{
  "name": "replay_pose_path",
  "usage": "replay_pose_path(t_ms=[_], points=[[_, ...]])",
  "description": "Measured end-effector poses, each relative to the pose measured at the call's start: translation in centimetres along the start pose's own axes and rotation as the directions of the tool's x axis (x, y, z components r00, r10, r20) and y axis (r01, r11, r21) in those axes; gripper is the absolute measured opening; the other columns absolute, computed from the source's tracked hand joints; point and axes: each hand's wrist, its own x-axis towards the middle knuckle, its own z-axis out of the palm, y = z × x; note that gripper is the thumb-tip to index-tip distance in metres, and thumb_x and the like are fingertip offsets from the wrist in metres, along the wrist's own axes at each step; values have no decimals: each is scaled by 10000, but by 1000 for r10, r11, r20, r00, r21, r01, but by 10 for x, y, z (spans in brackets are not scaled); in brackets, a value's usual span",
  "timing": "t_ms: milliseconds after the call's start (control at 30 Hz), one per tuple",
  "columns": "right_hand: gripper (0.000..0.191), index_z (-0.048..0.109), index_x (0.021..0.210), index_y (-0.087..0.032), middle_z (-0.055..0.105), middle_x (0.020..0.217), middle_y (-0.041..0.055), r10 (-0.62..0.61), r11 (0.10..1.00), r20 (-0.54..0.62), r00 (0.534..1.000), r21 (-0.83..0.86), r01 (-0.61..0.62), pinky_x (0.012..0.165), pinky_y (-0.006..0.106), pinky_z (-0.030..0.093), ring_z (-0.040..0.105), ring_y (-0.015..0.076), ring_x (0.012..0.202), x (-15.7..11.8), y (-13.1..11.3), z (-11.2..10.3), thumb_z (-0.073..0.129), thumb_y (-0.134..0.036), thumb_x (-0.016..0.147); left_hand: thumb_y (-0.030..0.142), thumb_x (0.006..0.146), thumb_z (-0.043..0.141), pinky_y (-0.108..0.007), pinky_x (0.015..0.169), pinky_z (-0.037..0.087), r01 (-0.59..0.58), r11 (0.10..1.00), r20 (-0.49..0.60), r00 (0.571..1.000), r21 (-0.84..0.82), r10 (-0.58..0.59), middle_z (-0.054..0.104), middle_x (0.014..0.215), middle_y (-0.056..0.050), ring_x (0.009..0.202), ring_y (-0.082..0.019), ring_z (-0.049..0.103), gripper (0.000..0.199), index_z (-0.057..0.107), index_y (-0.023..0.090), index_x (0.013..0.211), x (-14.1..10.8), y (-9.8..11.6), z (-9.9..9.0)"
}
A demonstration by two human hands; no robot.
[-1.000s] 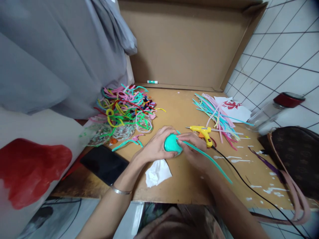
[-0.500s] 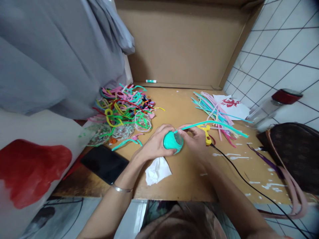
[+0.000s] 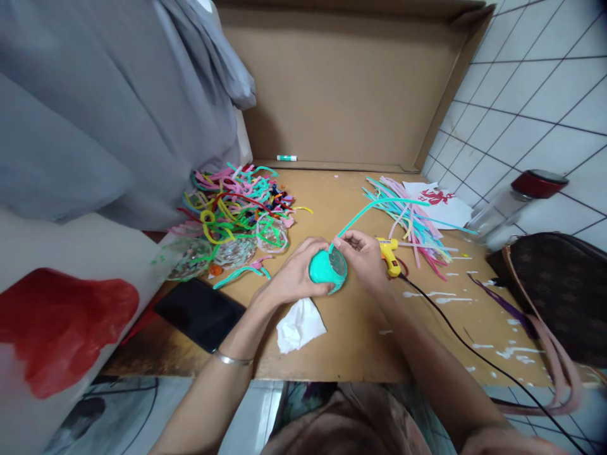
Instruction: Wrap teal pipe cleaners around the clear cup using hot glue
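Note:
My left hand (image 3: pixel 303 268) is wrapped round a turquoise-covered cup (image 3: pixel 321 269), which lies tilted with its clear, greyish open end toward the right. A turquoise pipe cleaner (image 3: pixel 365 213) rises from the cup's rim and bends off to the right, its far end in the air. Fingers of my right hand (image 3: pixel 356 251) pinch this pipe cleaner close to the rim. Just right of that hand a yellow glue gun (image 3: pixel 389 258) rests on the table. Below the cup lies a crumpled white tissue (image 3: pixel 300 325).
A tangled heap of coloured pipe cleaners (image 3: pixel 237 202) sits at the left, near a black phone (image 3: pixel 200 314). Straight pipe cleaners (image 3: pixel 412 221) lie at the right, by a bottle (image 3: pixel 507 205) and a brown bag (image 3: pixel 552 287). The glue gun's black cord (image 3: pixel 455 335) crosses the right side.
The pipe cleaner's free length has swung up and away, from pointing right to standing higher over the table. My right hand has shifted slightly at the rim; my left still holds the cup.

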Motion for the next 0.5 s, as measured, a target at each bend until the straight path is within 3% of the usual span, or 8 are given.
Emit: replay_pose_path(t_ms=[200,500], points=[[254,628,717,-199,635,660,-9,29,999,-26,999,20,-28,606,266,472,573,125,608,0,4,7,668,-447,684,239,629,767,-436,1079,433,-5,1000,-7,1000,-20,5,534,1296,-112,1217,-284,540,696,481,178,1261,1,-2,1],[229,645,831,-200,706,835,23,-144,971,8,990,-190,143,747,313,494,641,170,792,-4,8,12,621,-422,782,248,625,736,-430,1023,464,83,997,-62,995,-2,-83,567,1222,-78,1148,-284,566,632,509,199,1212,3,-3,0]])
